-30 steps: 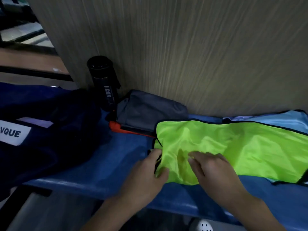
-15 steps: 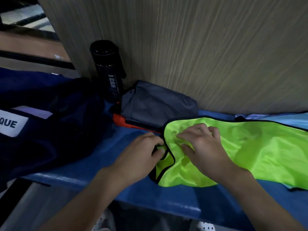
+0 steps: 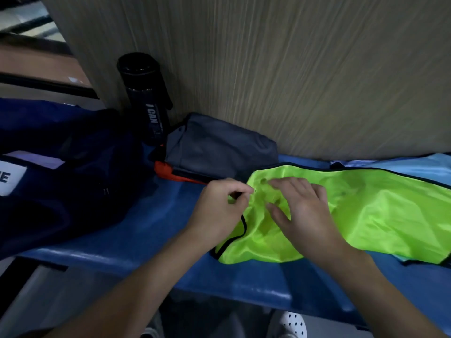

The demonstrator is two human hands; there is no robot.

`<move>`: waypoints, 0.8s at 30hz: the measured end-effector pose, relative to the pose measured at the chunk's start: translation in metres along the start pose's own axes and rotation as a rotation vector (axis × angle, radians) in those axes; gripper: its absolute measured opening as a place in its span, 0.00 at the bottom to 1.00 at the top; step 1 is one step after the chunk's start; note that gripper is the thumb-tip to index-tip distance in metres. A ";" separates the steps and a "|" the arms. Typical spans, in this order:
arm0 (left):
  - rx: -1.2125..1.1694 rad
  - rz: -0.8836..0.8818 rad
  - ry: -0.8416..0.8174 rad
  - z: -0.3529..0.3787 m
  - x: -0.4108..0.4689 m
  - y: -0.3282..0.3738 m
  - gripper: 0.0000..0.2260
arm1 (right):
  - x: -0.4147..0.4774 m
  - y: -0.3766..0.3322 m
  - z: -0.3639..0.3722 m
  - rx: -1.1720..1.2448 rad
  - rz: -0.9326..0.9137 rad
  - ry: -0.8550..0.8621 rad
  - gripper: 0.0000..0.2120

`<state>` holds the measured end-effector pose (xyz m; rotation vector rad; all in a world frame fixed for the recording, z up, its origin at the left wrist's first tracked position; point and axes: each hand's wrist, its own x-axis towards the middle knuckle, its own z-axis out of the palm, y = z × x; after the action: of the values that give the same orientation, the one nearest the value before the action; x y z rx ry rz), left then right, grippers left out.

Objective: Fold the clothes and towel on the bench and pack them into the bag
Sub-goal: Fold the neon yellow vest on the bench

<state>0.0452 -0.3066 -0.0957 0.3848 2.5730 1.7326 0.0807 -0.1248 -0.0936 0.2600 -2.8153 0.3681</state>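
One black bottle [image 3: 146, 98] upright against the wood-grain wall, just beside one folded grey garment [image 3: 219, 147] stacked on one orange piece [image 3: 164, 170]. One navy bag [image 3: 61, 181] at far left on the blue worktop [image 3: 151, 230]. One neon-green vest [image 3: 371, 211] spread to the right, over a light-blue cloth [image 3: 419, 164]. Two hands at its left end: left hand [image 3: 218, 212] pinching the vest's edge, right hand [image 3: 306, 212] flat on the fabric, fingers spread.

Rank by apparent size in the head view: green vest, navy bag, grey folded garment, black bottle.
1. navy bag and green vest: look alike, both cropped by the frame, so unranked.
2. grey folded garment.
3. black bottle.
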 end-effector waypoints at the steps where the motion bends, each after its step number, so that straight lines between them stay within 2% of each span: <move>1: 0.016 0.065 -0.027 0.001 -0.002 0.002 0.07 | 0.002 0.000 -0.002 0.059 -0.009 0.029 0.21; 3: 0.016 0.178 -0.080 0.001 -0.008 0.005 0.08 | 0.005 0.002 -0.006 0.154 -0.039 0.023 0.29; 5: 0.017 0.237 -0.160 -0.001 -0.013 0.009 0.10 | 0.006 0.005 -0.007 0.207 -0.079 -0.016 0.30; 7: 0.003 0.236 -0.248 -0.004 -0.015 0.012 0.12 | 0.006 0.008 -0.006 0.187 -0.115 -0.026 0.20; 9: -0.010 0.212 -0.257 -0.009 -0.013 0.011 0.14 | 0.004 0.012 -0.009 0.143 -0.128 -0.023 0.11; 13: 0.133 0.074 -0.127 -0.018 -0.003 0.001 0.08 | -0.014 0.026 -0.022 0.062 -0.099 -0.098 0.08; 15: 0.296 0.021 -0.134 -0.020 -0.002 -0.004 0.09 | -0.023 0.028 -0.035 -0.071 -0.086 -0.234 0.12; 18: 0.484 -0.020 -0.225 -0.016 -0.006 -0.004 0.13 | -0.035 0.033 -0.051 -0.184 -0.012 -0.482 0.26; 20: 0.488 -0.031 -0.194 -0.012 -0.008 -0.003 0.13 | -0.040 0.033 -0.056 -0.065 -0.037 -0.454 0.28; 24: 0.353 -0.055 -0.092 -0.011 -0.006 -0.008 0.15 | -0.035 0.020 -0.040 0.240 -0.060 -0.159 0.20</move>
<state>0.0483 -0.3204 -0.0993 0.3846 2.7885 1.2091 0.1200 -0.0898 -0.0723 0.4414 -2.9082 0.7020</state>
